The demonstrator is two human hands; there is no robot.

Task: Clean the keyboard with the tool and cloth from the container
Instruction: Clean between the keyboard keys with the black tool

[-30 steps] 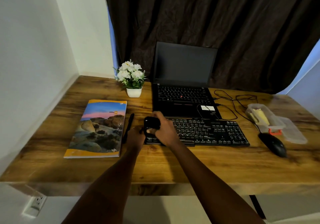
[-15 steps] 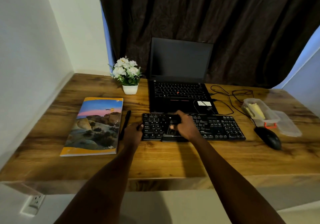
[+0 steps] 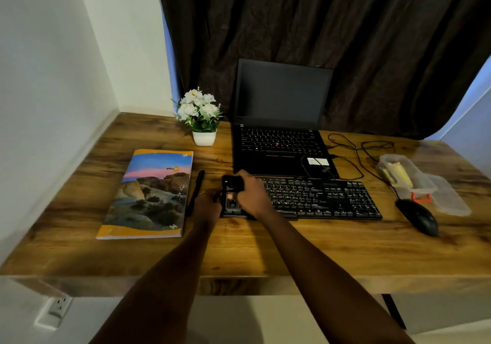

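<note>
Black tool [image 3: 232, 184] is in the right hand [image 3: 252, 197], fingers curled round it, on the left end of the keyboard [image 3: 318, 197] on the table [image 3: 265, 250]. The left hand [image 3: 207, 202] is at the keyboard's edge; it is blurry, so I cannot tell if its fingers grip. The tool cleaning looks begun. The yellow cloth [image 3: 398, 173] lies in the open container [image 3: 403, 176] on the right, so wiping is left. A mouse [image 3: 418, 217] sits between the two.

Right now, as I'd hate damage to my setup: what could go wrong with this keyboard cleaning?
The right hand holds the black tool on the keyboard; swept rightward, it might snag the cable lying at its back edge. The left hand rests beside the pen and could knock it away.
</note>
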